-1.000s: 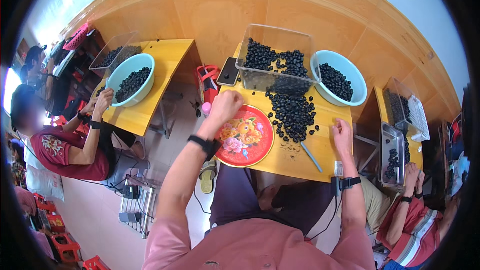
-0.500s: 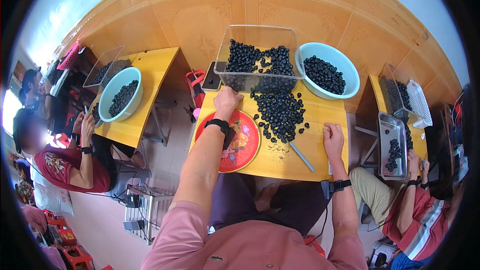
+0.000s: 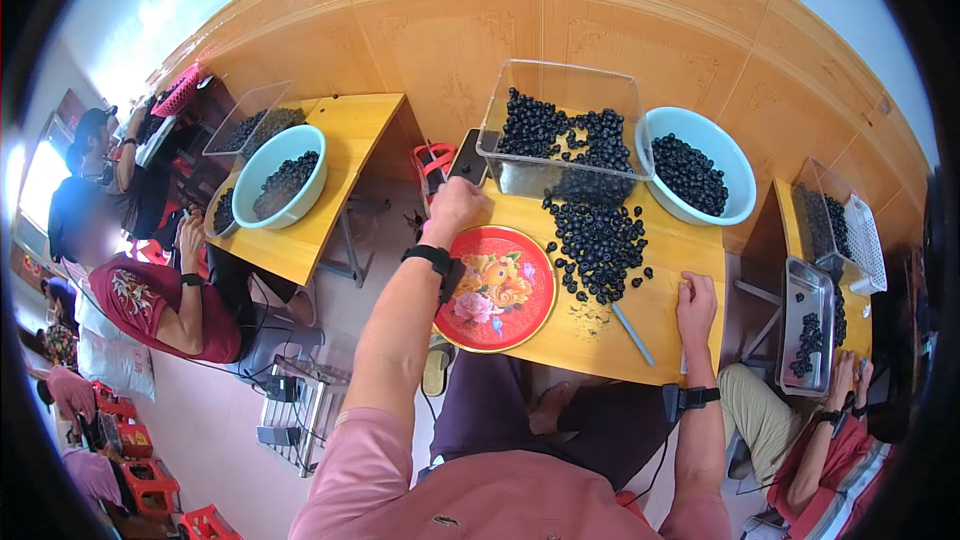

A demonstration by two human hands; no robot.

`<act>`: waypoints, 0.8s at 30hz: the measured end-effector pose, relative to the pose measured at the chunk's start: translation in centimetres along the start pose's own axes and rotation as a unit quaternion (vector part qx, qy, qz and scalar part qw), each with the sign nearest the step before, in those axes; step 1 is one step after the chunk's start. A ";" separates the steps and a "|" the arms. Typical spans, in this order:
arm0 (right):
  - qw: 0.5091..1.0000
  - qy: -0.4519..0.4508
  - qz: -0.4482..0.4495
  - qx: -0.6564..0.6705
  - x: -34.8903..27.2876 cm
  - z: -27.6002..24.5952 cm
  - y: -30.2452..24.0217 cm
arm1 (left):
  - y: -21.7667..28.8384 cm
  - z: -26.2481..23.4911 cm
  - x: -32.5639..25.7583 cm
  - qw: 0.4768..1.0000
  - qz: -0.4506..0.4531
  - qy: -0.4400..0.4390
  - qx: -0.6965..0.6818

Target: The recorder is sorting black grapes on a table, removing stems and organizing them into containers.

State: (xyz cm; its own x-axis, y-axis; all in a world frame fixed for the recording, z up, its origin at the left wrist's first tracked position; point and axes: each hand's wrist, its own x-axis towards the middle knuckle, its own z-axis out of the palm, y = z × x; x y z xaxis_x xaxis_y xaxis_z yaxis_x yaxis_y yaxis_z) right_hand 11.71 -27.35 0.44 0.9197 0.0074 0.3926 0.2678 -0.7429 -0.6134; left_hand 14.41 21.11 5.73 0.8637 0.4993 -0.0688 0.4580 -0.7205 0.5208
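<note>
My left hand (image 3: 459,204) is closed above the table's left edge, beside the phone (image 3: 467,162) and the red flowered round tray (image 3: 536,306). Whatever its fingers hold, if anything, I cannot make out. My right hand (image 3: 697,306) rests with curled fingers at the table's right edge; its grip is hidden. Between the hands spreads a pile of small black, round, berry-like pieces (image 3: 597,245), some showing pale ring-shaped ends. A grey stick (image 3: 632,334) lies below the pile. Behind it stand a clear plastic bin (image 3: 515,176) and a light-blue bowl (image 3: 744,180), both holding more black pieces.
Small crumbs (image 3: 590,317) lie on the yellow table (image 3: 665,265). At the left, a co-worker (image 3: 165,305) sits by another table with a blue bowl (image 3: 312,185). On the right, a second co-worker (image 3: 815,465) reaches toward a metal tray (image 3: 824,340). A tiled wall (image 3: 450,50) stands behind.
The view has turned, so the table sits farther right in the picture. My left hand has moved left relative to the bin, uncovering more of the tray. My right hand stays in place.
</note>
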 end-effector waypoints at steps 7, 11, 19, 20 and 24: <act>1.000 0.002 0.009 -0.012 -0.4 -0.5 -0.3 | -0.9 -1.9 2.0 0.999 0.012 0.044 -0.020; 1.000 0.008 -0.009 -0.025 -0.5 -0.1 0.0 | -0.5 -0.2 3.1 0.998 0.034 0.055 -0.014; 0.998 0.000 -0.008 -0.069 0.1 0.1 -0.3 | -1.2 -2.6 0.0 0.981 0.163 0.051 -0.096; 0.998 0.001 -0.006 -0.063 0.2 0.1 -0.2 | -1.5 -2.9 -1.8 0.967 0.206 0.055 -0.138; 0.999 0.014 -0.003 -0.046 -0.2 -0.2 0.6 | -0.8 -5.5 -14.7 0.923 0.283 -0.125 -0.230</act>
State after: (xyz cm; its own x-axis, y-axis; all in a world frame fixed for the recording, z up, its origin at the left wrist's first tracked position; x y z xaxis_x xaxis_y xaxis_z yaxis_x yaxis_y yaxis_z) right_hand 11.61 -27.87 0.14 0.9090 -0.0059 0.4167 0.2448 -0.8016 -0.5454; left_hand 0.17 16.95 11.02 0.9849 -0.0628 0.1615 -0.1702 -0.5234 0.8349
